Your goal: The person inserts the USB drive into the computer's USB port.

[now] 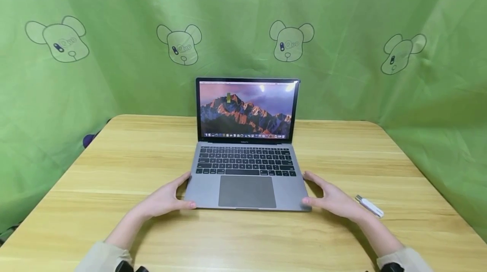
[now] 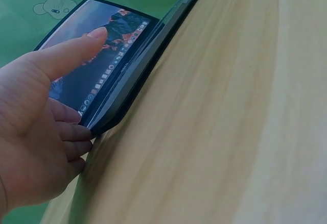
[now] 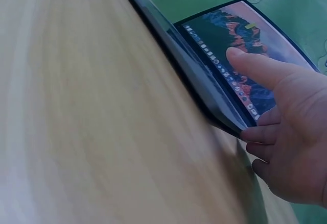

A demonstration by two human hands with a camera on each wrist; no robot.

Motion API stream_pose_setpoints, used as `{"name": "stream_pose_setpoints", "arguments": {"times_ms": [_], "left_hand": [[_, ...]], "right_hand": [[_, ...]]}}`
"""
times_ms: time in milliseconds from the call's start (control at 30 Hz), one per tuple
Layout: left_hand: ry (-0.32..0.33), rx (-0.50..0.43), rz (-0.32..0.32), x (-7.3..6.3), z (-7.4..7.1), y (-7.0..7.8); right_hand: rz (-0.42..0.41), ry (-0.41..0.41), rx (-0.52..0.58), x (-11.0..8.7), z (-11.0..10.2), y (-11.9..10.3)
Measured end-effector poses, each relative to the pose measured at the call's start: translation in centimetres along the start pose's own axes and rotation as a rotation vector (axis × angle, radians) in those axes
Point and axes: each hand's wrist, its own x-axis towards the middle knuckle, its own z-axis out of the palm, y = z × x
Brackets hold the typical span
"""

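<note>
A grey laptop (image 1: pixel 247 187) stands unfolded on the wooden table, its lit screen (image 1: pixel 247 111) showing a mountain picture and a row of icons. My left hand (image 1: pixel 163 198) is at the left front corner of its base, fingertips against the side edge. In the left wrist view its thumb (image 2: pixel 76 50) stretches out above the base. At the opposite front corner my right hand (image 1: pixel 335 198) touches the right side in the same way, with the thumb (image 3: pixel 260 67) extended over the base. The undersides of the fingertips are partly hidden.
A small white USB stick (image 1: pixel 370 206) with a metal plug lies on the table (image 1: pixel 388 166) to the right of my right hand. Behind the table hangs a green curtain (image 1: pixel 236 1) with mouse-like heads drawn on it. A small yellow-green mark (image 1: pixel 228 97) shows on the screen.
</note>
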Motion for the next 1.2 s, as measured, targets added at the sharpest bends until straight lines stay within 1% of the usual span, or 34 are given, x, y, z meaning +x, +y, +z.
{"name": "stream_pose_setpoints", "arguments": {"times_ms": [100,167,400,500,667,767,900,967,1067,1133,1200], "left_hand": [[0.011,-0.011,-0.011,0.0,0.0,0.1],[0.022,0.002,-0.006,0.0,0.0,0.2],[0.056,0.098,0.022,0.2,-0.1,0.4],[0.065,0.13,0.027,0.2,-0.1,0.4],[0.083,0.189,0.03,0.4,0.1,0.3],[0.089,0.261,0.05,0.5,0.3,0.2],[0.104,0.403,0.102,0.5,0.5,0.2],[0.119,0.467,0.128,0.5,0.5,0.3],[0.138,0.549,0.149,0.4,0.5,0.4],[0.147,0.595,0.164,0.4,0.4,0.5],[0.152,0.644,0.177,0.5,0.3,0.5]], "right_hand": [[-0.03,0.028,-0.005,-0.3,-0.8,0.3],[-0.036,0.055,-0.003,-0.5,-1.4,0.5],[0.003,0.13,-0.009,-1.9,-3.8,1.7],[-0.001,0.151,-0.021,-2.8,-4.6,2.3],[0.027,0.175,-0.054,-4.2,-5.7,3.1],[0.061,0.175,-0.094,-4.7,-6.3,3.6],[0.098,0.18,-0.149,-5.4,-6.7,4.4],[0.108,0.185,-0.167,-5.7,-6.9,4.8],[0.118,0.179,-0.208,-6.2,-7.0,5.3],[0.119,0.162,-0.234,-6.4,-7.1,5.6],[0.122,0.127,-0.247,-6.6,-7.0,5.7]]}}
